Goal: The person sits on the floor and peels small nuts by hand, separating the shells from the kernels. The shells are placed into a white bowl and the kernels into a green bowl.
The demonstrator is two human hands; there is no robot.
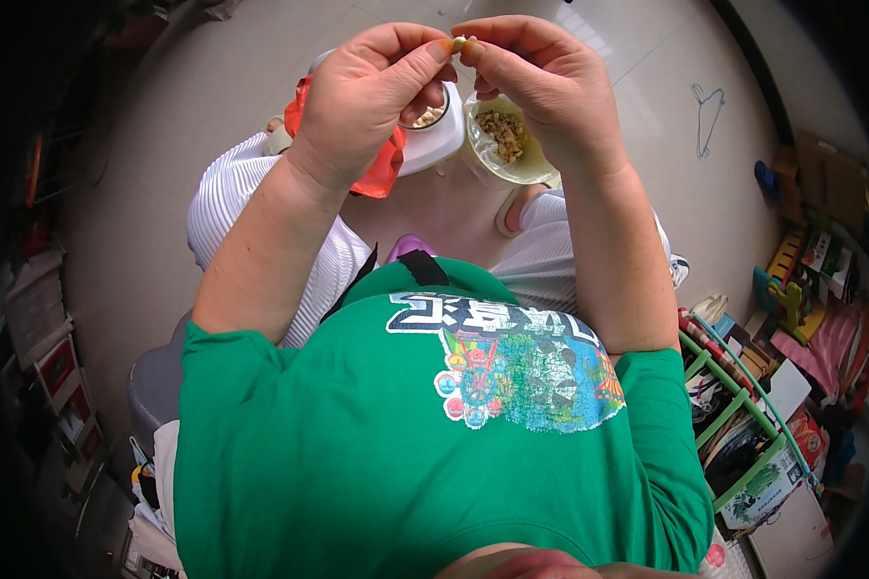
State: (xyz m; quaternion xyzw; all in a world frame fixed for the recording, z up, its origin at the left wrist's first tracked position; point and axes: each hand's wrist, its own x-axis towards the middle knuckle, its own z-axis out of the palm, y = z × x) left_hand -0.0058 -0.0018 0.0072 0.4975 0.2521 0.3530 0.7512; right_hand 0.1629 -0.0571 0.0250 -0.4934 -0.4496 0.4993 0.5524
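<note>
My left hand [376, 87] and my right hand [543, 87] are raised together at the top of the view. A small pale green and whitish piece [460, 42] is pinched between their thumbs and fingertips; its exact kind is too small to tell. Below my left hand, a round container [447, 108] of whitish pieces stands on a white stool-like surface [442, 145], partly hidden by that hand. A red plastic bag [385, 170] hangs at its near side. Under my right hand is a pale green bin [532, 174] with a clear liner, holding brownish scraps [503, 134].
A clothes hanger [704, 119] lies on the tiled floor at the right. Further right are a green-framed rack [739, 405] full of items, cardboard boxes [829, 177] and a folded pink cloth [829, 347]. A grey seat [156, 383] shows at the left.
</note>
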